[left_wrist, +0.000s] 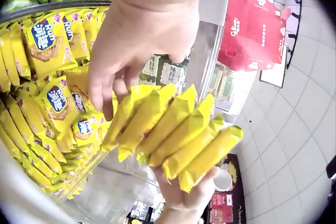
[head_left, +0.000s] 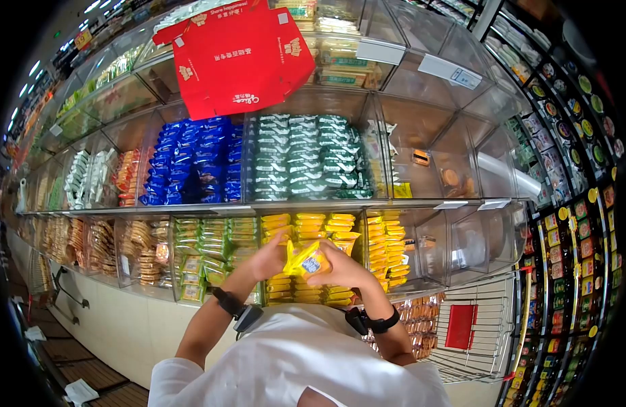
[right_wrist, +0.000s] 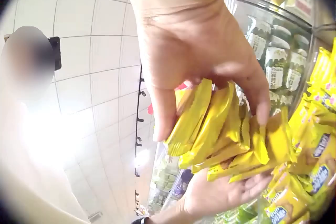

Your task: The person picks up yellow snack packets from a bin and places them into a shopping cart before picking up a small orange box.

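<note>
Above the yellow biscuit bin [head_left: 277, 293], a row of several yellow-wrapped biscuit packets [left_wrist: 176, 134] is held up, standing side by side. My right hand [right_wrist: 202, 61] grips the row between thumb and fingers, spanning it from end to end. Below the packets in the right wrist view, my left hand [right_wrist: 220, 195] is spread with fairly straight fingers close under them. In the left wrist view, the fingertips of the left hand [left_wrist: 139, 50] reach down beside the end of the row. More yellow packets [left_wrist: 50, 40] with blue labels fill the bin beneath.
Clear-walled bins hold blue packets [head_left: 194, 159], dark green packets [head_left: 306, 156] and light green packets [head_left: 211, 234]. A red cardboard display box [head_left: 241, 61] stands on the upper shelf. A shopping cart [head_left: 486, 325] is at the right, near tall stocked shelves [head_left: 564, 224].
</note>
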`<action>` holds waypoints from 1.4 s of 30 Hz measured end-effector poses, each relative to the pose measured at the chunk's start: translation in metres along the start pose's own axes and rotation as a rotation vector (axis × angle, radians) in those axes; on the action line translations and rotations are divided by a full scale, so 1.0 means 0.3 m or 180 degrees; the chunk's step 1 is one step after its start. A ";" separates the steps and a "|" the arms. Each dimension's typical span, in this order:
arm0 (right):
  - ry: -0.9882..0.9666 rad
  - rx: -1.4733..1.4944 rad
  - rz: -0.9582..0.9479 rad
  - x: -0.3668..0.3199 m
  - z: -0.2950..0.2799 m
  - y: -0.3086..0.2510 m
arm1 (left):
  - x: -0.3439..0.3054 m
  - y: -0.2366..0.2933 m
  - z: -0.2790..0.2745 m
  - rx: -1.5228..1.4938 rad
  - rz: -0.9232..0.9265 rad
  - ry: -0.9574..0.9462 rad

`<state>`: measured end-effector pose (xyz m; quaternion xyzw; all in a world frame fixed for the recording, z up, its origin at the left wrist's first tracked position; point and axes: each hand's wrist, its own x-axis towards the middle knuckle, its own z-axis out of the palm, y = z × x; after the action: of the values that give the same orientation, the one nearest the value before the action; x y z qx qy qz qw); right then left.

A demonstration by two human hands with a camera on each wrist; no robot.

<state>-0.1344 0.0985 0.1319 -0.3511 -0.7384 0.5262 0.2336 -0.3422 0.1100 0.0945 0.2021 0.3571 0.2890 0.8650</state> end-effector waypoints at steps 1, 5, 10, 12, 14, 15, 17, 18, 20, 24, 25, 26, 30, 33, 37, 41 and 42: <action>0.0028 0.0027 0.0171 0.006 -0.007 -0.004 | 0.004 -0.008 -0.005 -0.0146 0.0114 -0.0022; 0.0586 0.1112 0.0561 0.020 0.003 -0.022 | 0.014 -0.029 0.004 -0.0580 0.0246 0.0059; 0.1233 0.2311 0.0820 0.045 0.021 -0.015 | 0.023 -0.071 -0.004 -0.0480 0.0711 -0.0064; 0.1345 0.2384 0.0889 0.047 0.025 -0.009 | 0.021 -0.084 -0.036 -0.0261 0.0866 -0.0276; 0.1372 0.2478 0.0892 0.050 0.030 -0.009 | 0.024 -0.096 -0.034 -0.0127 0.1110 -0.0020; 0.1388 0.2526 0.0892 0.052 0.032 -0.009 | 0.025 -0.096 -0.027 -0.0057 0.1229 0.0108; 0.1317 0.2507 0.0887 0.053 0.036 -0.006 | 0.028 -0.093 -0.007 0.0102 0.1149 0.0552; 0.1281 0.2498 0.0887 0.055 0.039 -0.004 | 0.028 -0.090 0.000 0.0180 0.1105 0.0775; 0.1245 0.2464 0.0833 0.058 0.046 -0.002 | 0.029 -0.082 0.006 0.0228 0.1220 0.0796; 0.1329 0.2577 0.0941 0.053 0.045 -0.011 | 0.016 -0.069 0.028 0.0264 0.1206 0.0813; 0.1418 0.2749 0.0871 0.052 0.047 -0.008 | 0.016 -0.071 0.024 0.0232 0.1233 0.0842; 0.1505 0.2920 0.0802 0.051 0.047 -0.002 | 0.017 -0.073 0.018 0.0197 0.1261 0.0875; 0.1775 0.3676 0.0811 0.047 0.033 0.027 | -0.014 -0.036 0.067 0.0172 0.1235 0.1163; 0.1823 0.3898 0.0866 0.029 0.018 0.085 | 0.011 -0.060 0.018 0.0047 0.1270 0.1302; 0.1710 0.4107 0.0653 0.025 -0.003 0.060 | 0.012 -0.060 0.024 0.0234 0.1291 0.1374; 0.1766 0.3932 0.0618 0.022 -0.002 0.059 | 0.020 -0.064 0.017 0.0355 0.1371 0.1353; 0.1780 0.3867 0.0637 0.023 0.000 0.067 | 0.016 -0.060 0.017 0.0394 0.1352 0.1342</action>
<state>-0.1334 0.1076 0.1129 -0.3472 -0.1871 0.7563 0.5220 -0.3291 0.0988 0.0855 0.2600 0.4953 0.4767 0.6781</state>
